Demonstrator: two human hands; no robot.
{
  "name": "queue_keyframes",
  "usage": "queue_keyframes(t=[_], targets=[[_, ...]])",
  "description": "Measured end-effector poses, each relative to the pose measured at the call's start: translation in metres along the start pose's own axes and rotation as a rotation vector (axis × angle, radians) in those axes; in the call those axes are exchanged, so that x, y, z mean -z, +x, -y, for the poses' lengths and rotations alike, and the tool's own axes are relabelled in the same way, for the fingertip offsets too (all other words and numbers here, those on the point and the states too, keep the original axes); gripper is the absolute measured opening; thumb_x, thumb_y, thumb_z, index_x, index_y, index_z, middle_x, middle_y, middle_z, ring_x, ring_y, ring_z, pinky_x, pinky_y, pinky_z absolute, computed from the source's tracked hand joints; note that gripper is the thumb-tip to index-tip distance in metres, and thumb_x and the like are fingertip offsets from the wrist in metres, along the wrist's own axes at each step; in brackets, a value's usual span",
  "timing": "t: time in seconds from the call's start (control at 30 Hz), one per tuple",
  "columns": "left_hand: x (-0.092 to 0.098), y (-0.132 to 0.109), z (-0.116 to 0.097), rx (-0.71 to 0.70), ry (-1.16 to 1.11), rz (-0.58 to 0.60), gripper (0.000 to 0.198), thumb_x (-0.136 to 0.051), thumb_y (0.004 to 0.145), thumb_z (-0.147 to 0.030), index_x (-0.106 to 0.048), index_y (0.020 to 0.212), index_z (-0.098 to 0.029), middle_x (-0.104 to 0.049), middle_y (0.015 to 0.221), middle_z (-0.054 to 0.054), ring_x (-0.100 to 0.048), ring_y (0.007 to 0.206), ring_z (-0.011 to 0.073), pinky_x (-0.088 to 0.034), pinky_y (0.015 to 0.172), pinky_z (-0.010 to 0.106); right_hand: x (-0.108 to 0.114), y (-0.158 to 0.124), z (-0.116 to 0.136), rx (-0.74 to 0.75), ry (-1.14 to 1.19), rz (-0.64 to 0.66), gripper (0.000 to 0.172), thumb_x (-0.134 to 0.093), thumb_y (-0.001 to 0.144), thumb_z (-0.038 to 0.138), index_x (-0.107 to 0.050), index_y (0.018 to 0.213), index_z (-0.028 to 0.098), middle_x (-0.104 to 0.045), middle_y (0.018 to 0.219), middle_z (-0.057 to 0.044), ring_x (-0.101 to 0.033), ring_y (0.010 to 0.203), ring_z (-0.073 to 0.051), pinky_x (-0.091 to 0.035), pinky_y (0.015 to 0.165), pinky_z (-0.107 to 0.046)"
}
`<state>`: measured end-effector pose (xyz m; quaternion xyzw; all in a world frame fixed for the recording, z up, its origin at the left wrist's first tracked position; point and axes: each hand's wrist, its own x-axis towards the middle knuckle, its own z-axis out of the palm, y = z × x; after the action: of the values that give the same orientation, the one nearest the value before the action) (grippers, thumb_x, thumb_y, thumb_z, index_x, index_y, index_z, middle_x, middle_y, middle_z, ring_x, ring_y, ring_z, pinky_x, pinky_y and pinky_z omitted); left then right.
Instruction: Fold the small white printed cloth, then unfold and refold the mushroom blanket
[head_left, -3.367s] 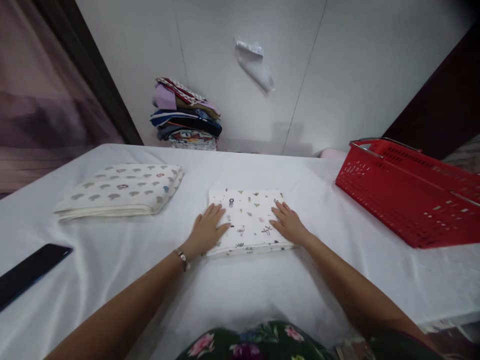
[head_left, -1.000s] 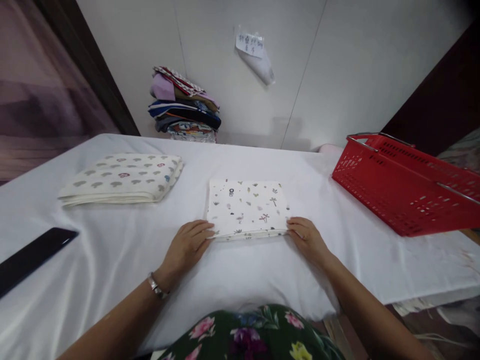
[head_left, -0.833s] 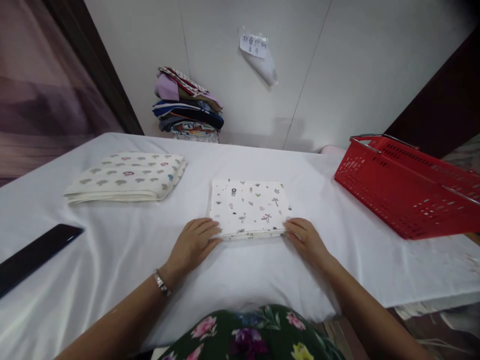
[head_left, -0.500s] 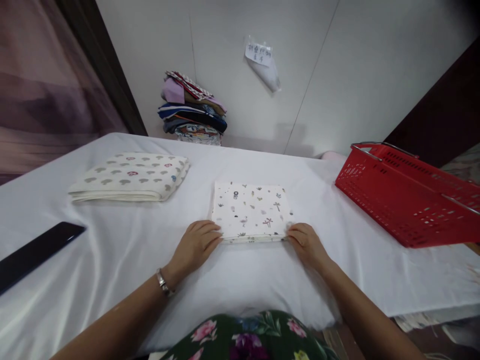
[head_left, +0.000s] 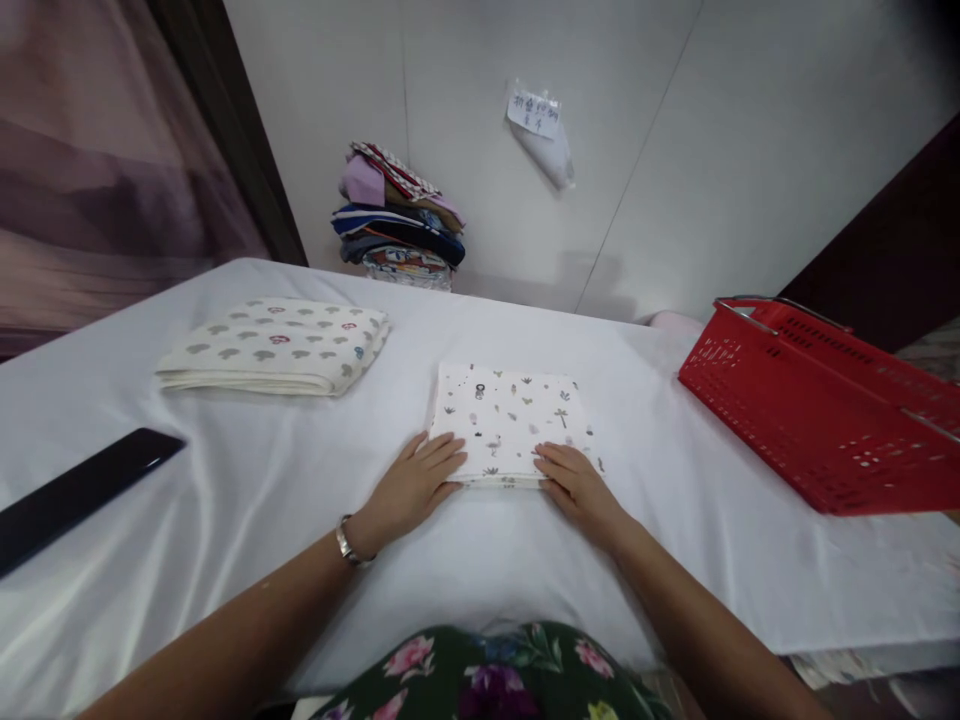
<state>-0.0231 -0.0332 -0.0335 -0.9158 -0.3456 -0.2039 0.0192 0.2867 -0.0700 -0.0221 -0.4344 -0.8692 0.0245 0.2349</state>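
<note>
A folded white cloth point(head_left: 510, 415) printed with small plants and animals lies flat before me, its layered fold facing my body. My left hand point(head_left: 420, 482) rests on its near left corner, fingers stretched out over the top. On the near edge, right of the middle, my right hand point(head_left: 581, 490) lies with its fingers extended across the fabric. Neither hand grips the cloth; both press lightly on it. To the left lies a thicker folded cream cloth point(head_left: 281, 345) with a mushroom print, away from both hands.
A white-covered table point(head_left: 465, 590) carries everything. At the right stands a red plastic basket point(head_left: 810, 410); a black flat device point(head_left: 82, 490) lies at the left. Behind the table is a stack of folded fabrics point(head_left: 401, 215). A paper in a plastic sleeve point(head_left: 540, 130) hangs on the wall.
Both hands have gone from holding the cloth's near corners to lying on top of it, the right hand shifting inward. The whole view has turned slightly.
</note>
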Motion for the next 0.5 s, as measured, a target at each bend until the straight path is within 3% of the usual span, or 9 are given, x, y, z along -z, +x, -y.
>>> queue_keyframes(t=[0.17,0.3,0.5], targets=[[0.007,0.004,-0.005,-0.018,-0.003,-0.041,0.035,-0.050,0.085,-0.038,-0.053,0.117,-0.023,-0.053,0.128,0.006,-0.044,0.120,0.0231,-0.025,0.105,0.049,0.001,0.009,0.006,0.019,0.011,-0.023,0.030,-0.048,0.088,0.028,-0.055,0.118,0.025,-0.056,0.123,-0.010,-0.048,0.117,-0.025,-0.041,0.095,-0.048],[0.012,0.006,-0.007,0.008,-0.002,-0.078,0.022,-0.047,0.087,-0.030,-0.060,0.103,-0.025,-0.062,0.112,0.004,-0.052,0.109,0.0199,-0.027,0.103,0.048,-0.004,0.019,0.014,0.060,0.019,-0.042,0.026,-0.049,0.088,0.026,-0.057,0.113,0.025,-0.058,0.117,-0.009,-0.052,0.110,-0.024,-0.043,0.092,-0.045],[0.016,0.006,-0.009,0.029,-0.006,-0.065,0.019,-0.046,0.088,-0.030,-0.062,0.097,-0.025,-0.063,0.093,0.001,-0.055,0.092,0.0167,-0.030,0.098,0.044,-0.012,0.016,0.019,0.027,0.034,-0.072,0.019,-0.048,0.088,0.022,-0.061,0.102,0.024,-0.061,0.104,-0.008,-0.054,0.100,-0.022,-0.045,0.087,-0.043]])
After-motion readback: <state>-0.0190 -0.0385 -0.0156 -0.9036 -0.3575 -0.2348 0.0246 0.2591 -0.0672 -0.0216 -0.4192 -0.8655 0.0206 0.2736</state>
